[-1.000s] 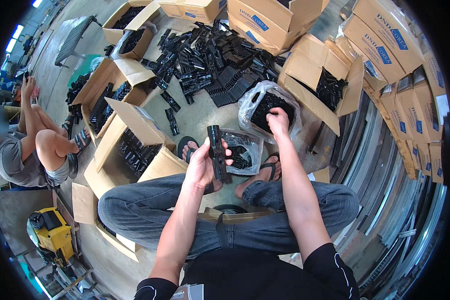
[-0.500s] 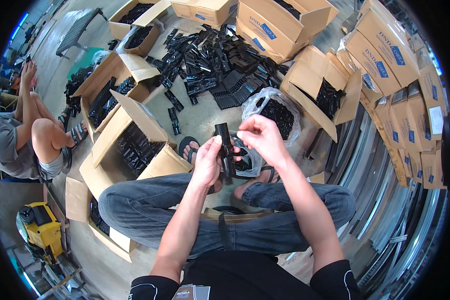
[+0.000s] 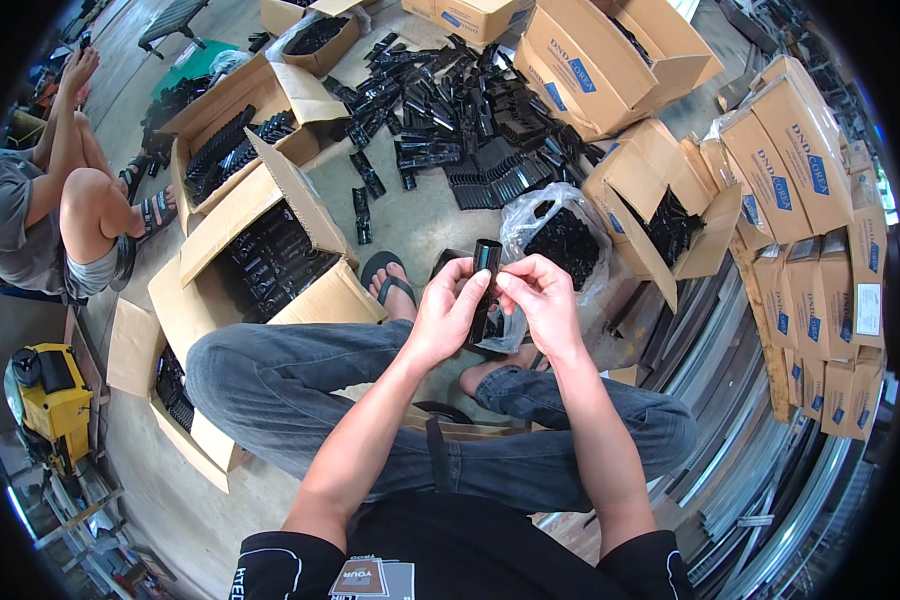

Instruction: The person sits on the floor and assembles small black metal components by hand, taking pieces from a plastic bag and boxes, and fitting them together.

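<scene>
Seated cross-legged on the floor, both hands up in front of the chest on one long black plastic channel piece (image 3: 484, 285), held roughly upright so its end faces the head camera, likely for sighting along it. Left hand (image 3: 448, 318) wraps the lower body of the piece, fingers curled around it, thumb on the near side: that's the support grip. Right hand (image 3: 538, 300) is pinched narrow, thumb and forefinger closed at the piece's upper side edge; can't tell whether there's a small part between the fingertips or they're just pressing on the edge. Just behind the hands, a clear plastic bag (image 3: 560, 232) of small black parts sits open on the floor, within easy reach of the right hand. Beyond it a loose heap of black plastic pieces (image 3: 460, 120) is spread on the concrete. Open cardboard box (image 3: 270, 262) at the left knee has the same kind of pieces stacked in neat rows, flaps folded out so it can be loaded from above. Sealed cartons (image 3: 810, 190) are stacked at the right. Another person (image 3: 65, 200) sits well apart at far left.
</scene>
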The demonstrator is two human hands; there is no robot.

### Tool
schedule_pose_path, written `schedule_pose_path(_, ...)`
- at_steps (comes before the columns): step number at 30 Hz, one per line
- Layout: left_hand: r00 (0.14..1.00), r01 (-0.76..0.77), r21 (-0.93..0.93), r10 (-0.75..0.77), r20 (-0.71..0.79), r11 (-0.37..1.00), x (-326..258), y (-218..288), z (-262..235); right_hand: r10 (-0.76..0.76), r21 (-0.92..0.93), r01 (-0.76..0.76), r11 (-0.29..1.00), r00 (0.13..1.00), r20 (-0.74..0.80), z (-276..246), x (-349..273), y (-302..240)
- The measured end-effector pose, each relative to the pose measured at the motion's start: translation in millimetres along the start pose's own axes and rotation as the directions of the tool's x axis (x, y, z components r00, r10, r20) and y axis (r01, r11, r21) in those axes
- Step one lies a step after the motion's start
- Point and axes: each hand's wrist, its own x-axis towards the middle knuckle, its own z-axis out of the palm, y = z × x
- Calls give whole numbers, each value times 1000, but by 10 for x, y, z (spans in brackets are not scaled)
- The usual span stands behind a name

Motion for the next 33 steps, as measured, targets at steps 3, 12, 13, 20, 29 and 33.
schedule_pose_path(3, 999, 3, 113, -7, 36, 994, -21, 37, 20, -6, 119, 7, 993, 1000, -5, -30, 11, 47)
schedule_pose_path(12, 961, -213, 484, 271, -52, 849, -39, 56, 80, 99, 295, -110, 949, 994, 51, -95, 7, 94)
schedule_pose_path(13, 960, -212, 482, 274, -60, 850, -45, 57, 77, 101, 291, -114, 950, 993, 58, -97, 11, 101)
schedule_pose_path(20, 952, -244, 582, 307, -10, 776, -64, 51, 62, 150, 377, -167, 911, 986, 75, -100, 15, 159)
schedule_pose_path(29, 949, -236, 592, 314, -30, 771, -50, 55, 47, 147, 386, -164, 908, 986, 74, -70, 13, 181)
schedule_pose_path(33, 957, -217, 581, 288, -32, 784, -57, 90, 57, 172, 397, -188, 899, 982, 77, -79, 11, 202)
